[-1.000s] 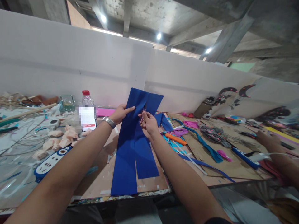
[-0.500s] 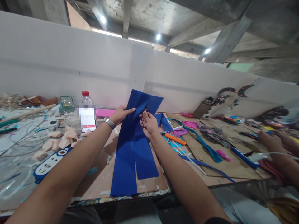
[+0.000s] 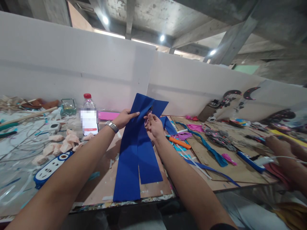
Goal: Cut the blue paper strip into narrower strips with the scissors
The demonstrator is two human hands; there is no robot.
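A long piece of blue fabric (image 3: 129,153) is held up over the table, split lengthwise into two strips that reach down to the table's front edge. My left hand (image 3: 126,117) pinches its left edge near the top, thumb in front. Small scissors (image 3: 147,119) are in my right hand (image 3: 153,126), fingers closed round the handles, with the blades at the slit near the fabric's top. The blade tips are partly hidden by the cloth.
Left are a power strip (image 3: 51,169), peach fabric pieces (image 3: 69,140), a phone (image 3: 90,122) and a red-capped bottle (image 3: 88,101). Right are an orange cutter (image 3: 179,142), teal fabric (image 3: 213,153), cardboard (image 3: 230,169) and another person's hands (image 3: 275,143). A white partition (image 3: 107,70) stands behind.
The fabric's top beside the slit has folded over a little more, and the scissors have shifted slightly. My left hand has barely moved. The other person's hands have moved slightly.
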